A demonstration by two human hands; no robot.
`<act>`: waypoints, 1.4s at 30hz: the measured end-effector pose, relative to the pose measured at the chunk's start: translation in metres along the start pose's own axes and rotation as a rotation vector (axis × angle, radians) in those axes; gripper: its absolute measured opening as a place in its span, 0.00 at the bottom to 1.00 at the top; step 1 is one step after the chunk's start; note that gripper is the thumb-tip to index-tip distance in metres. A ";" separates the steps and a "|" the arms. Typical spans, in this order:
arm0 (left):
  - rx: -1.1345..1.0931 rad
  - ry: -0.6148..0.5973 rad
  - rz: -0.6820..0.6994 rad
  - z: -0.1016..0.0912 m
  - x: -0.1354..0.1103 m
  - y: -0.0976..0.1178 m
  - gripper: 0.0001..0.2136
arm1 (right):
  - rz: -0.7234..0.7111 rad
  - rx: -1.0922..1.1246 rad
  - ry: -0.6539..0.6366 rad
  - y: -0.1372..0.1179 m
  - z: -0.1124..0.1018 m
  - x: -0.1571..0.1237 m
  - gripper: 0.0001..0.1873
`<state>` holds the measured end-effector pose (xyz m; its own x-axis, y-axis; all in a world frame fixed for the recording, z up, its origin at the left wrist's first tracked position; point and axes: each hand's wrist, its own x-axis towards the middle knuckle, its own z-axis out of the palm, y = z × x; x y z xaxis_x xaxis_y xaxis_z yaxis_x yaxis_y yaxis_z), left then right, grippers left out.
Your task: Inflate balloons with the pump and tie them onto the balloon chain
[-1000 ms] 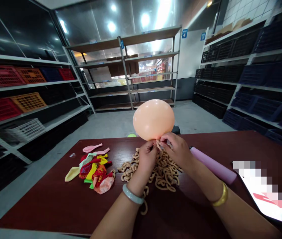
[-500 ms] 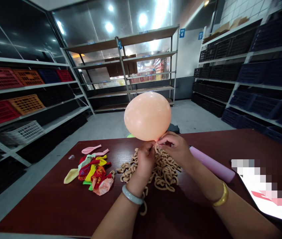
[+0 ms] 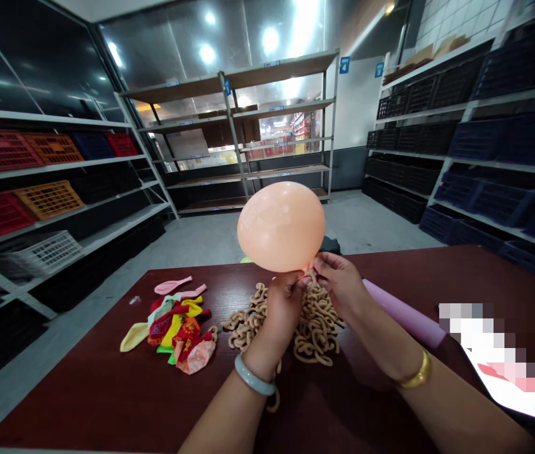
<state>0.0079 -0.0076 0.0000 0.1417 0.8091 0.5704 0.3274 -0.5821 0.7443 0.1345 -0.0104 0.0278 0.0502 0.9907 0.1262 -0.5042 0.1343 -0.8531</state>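
An inflated peach balloon (image 3: 281, 226) rises above the table with its neck pointing down. My left hand (image 3: 283, 302) is closed in a pinch on the neck, under the balloon. Close beside it, my right hand (image 3: 340, 277) pinches at the same neck; a short tan loop or band (image 3: 312, 275) shows between the two hands, partly hidden by fingers. Below them lies a pile of tan, cord-like loops (image 3: 317, 334), partly covered by my left hand and forearm. Uninflated balloons (image 3: 177, 331) in several colours lie in a heap to the left.
A pink cylinder (image 3: 404, 313) lies on the dark red table (image 3: 82, 384), right of my right forearm. Further right is a bright screen-like object (image 3: 489, 372), partly pixelated. Metal shelves (image 3: 281, 113) stand behind; racks with crates (image 3: 47, 250) line both sides.
Both hands have shifted slightly to the right at the balloon's neck. The balloon has dipped a little. Table items look the same.
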 end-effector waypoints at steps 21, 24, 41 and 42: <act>0.462 0.001 0.102 0.000 0.002 -0.009 0.08 | 0.155 -0.073 0.056 0.028 -0.003 0.009 0.16; 0.459 -0.020 0.048 -0.001 0.001 -0.008 0.10 | 0.150 -0.067 0.089 0.030 -0.003 0.015 0.15; 0.355 0.070 -0.046 -0.011 0.002 -0.008 0.10 | 0.092 -0.433 0.029 0.064 0.007 0.139 0.12; 0.345 0.085 -0.031 -0.011 0.001 -0.006 0.10 | 0.069 -0.494 -0.009 0.071 0.012 0.135 0.14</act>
<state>-0.0044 -0.0042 0.0001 0.0539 0.8077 0.5871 0.6286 -0.4843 0.6086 0.0947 0.1330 -0.0097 0.0226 0.9977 0.0635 -0.0372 0.0643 -0.9972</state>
